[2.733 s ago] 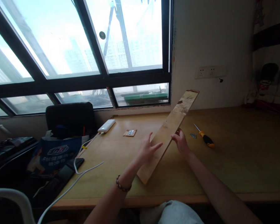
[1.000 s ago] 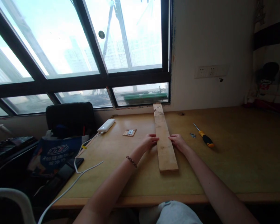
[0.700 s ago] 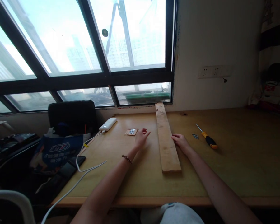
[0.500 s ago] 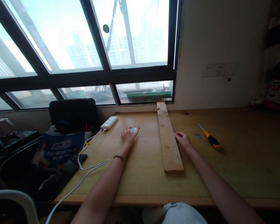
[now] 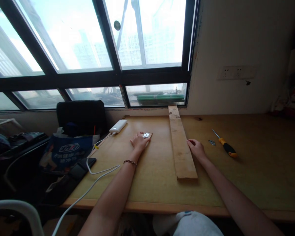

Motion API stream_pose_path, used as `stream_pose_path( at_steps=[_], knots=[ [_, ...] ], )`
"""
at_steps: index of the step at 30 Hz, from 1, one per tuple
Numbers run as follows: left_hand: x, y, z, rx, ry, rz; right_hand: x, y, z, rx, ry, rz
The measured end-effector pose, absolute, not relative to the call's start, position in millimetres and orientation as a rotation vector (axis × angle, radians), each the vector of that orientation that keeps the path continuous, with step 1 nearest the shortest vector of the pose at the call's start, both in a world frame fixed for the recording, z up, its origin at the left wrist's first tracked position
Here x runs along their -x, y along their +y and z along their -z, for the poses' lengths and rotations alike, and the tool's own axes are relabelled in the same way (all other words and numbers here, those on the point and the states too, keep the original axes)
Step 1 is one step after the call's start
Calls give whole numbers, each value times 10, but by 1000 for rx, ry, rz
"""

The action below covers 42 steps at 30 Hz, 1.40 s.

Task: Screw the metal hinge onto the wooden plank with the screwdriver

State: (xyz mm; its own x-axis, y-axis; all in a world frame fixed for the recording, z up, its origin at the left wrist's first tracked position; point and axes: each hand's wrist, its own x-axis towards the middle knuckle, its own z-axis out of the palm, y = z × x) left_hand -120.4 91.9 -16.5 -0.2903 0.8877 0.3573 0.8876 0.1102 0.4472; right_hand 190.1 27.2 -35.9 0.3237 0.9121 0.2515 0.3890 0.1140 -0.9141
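Fingers of the left hand [image 5: 139,143] touch a metal-plated wooden piece [image 5: 146,135] across the plank [image 5: 180,141] from screws [image 5: 211,143] and a screwdriver [image 5: 227,147], the right hand [image 5: 197,149] touches the plank, both grips unclear, the left having released it.

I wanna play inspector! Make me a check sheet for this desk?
Surface: yellowish wooden desk.
Job's things: long board lying flat; small piece with metal plates; screws beside a screwdriver.
Clutter: white device near the far left corner.
Hands: left hand at the small piece, grip unclear; right hand at the board's right edge.
Cables: white cable loops from the device, then runs over the front edge.
Surroundings: window, wall sockets, black chair, blue bag.
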Motion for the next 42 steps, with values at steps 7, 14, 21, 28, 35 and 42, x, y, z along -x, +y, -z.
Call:
stream_pose_path(
  at_steps=[7, 14, 21, 28, 35, 42],
  knots=[
    [890, 768, 102, -1938, 2059, -1109, -1878, 249, 340, 1473, -1253, -579],
    [516, 508, 30, -1790, 1648, -1401, -1797, 156, 257, 1468, -1310, -360],
    [304, 308, -92, -1781, 1430, -1600, -1610, -79, -15, 1332, -1495, -165],
    [127, 57, -257, -1646, 1299, -1637, -1483, -190, -88, 1243, -1402, -578],
    [-64, -187, -196, -1811, 1174, -1542, -1490, -129, -68, 1186, -1117, -861],
    [-96, -217, -170, -1753, 1108, -1471, -1496, -116, -112, 1095, -928, -1068]
  ],
)
